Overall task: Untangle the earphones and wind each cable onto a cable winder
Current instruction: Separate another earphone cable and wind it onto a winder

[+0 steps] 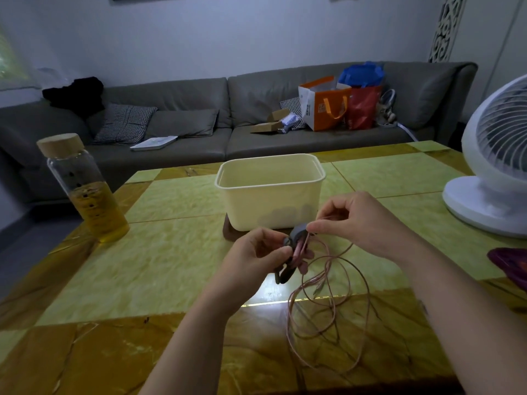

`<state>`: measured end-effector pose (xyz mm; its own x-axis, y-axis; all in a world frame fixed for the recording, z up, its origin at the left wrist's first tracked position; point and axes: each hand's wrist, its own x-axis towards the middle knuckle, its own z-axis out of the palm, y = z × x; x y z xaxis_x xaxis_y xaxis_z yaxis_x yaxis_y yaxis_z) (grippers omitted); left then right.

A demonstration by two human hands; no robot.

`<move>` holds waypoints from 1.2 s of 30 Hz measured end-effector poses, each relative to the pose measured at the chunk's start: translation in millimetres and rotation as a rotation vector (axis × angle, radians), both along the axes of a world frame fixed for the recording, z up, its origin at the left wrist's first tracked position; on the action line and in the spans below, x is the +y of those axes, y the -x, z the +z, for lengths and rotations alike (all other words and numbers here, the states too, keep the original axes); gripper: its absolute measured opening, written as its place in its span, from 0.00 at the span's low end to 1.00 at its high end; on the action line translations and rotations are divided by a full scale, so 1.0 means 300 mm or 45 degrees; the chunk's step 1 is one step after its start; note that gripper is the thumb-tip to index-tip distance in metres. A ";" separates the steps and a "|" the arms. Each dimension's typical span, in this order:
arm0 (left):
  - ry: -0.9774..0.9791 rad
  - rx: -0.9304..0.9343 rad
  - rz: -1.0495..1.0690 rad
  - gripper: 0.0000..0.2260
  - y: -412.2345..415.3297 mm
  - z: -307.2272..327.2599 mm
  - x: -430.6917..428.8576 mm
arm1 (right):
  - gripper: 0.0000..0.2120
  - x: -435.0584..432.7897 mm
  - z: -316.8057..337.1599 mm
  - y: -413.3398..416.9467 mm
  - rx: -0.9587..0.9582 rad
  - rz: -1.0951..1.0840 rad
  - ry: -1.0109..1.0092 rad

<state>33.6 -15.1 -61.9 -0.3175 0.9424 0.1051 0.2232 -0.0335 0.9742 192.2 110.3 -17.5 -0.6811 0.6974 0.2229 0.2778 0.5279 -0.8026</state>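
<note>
My left hand (253, 253) grips a grey cable winder (296, 236) above the table, with a few turns of pink cable wrapped round its middle. My right hand (362, 220) pinches the pink earphone cable (330, 303) right at the winder's top. The rest of the cable hangs down in loose loops onto the table in front of me. A dark clip-like end of the winder sticks out below my left hand.
A cream plastic tub (271, 192) stands just behind my hands. A glass bottle (85, 192) of yellow liquid is at the left, a white fan (496, 166) at the right, a purple object (510, 266) at the right edge. The sofa lies beyond the table (159, 260).
</note>
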 end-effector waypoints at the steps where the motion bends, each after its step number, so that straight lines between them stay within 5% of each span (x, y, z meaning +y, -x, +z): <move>1: 0.024 0.065 0.002 0.03 0.009 -0.003 0.002 | 0.07 0.011 -0.004 -0.001 -0.058 0.022 -0.008; 7: 0.090 0.189 -0.096 0.04 0.030 0.007 -0.011 | 0.06 0.047 -0.046 0.018 -0.097 0.149 0.162; 12: 0.033 0.046 -0.107 0.04 0.049 0.014 -0.018 | 0.09 0.041 -0.097 0.057 0.292 0.277 0.755; 15: 0.020 -0.044 -0.093 0.05 0.062 0.000 -0.015 | 0.08 0.041 -0.108 0.072 0.388 0.285 0.865; 21: -0.114 -0.478 -0.096 0.10 0.042 -0.019 0.008 | 0.14 0.048 -0.168 0.105 0.522 0.571 1.194; 25: -0.181 -0.776 -0.013 0.15 0.016 -0.037 0.034 | 0.10 -0.018 -0.209 0.157 0.575 0.471 1.411; 29: -0.199 -1.016 0.070 0.17 0.008 -0.048 0.062 | 0.08 -0.046 -0.234 0.196 0.508 0.181 1.185; 33: -0.277 -1.170 0.217 0.11 0.025 -0.050 0.079 | 0.06 -0.065 -0.232 0.203 0.134 0.162 0.349; 36: -0.299 -1.239 0.322 0.10 0.033 -0.059 0.093 | 0.10 -0.071 -0.207 0.193 -0.028 0.180 -0.003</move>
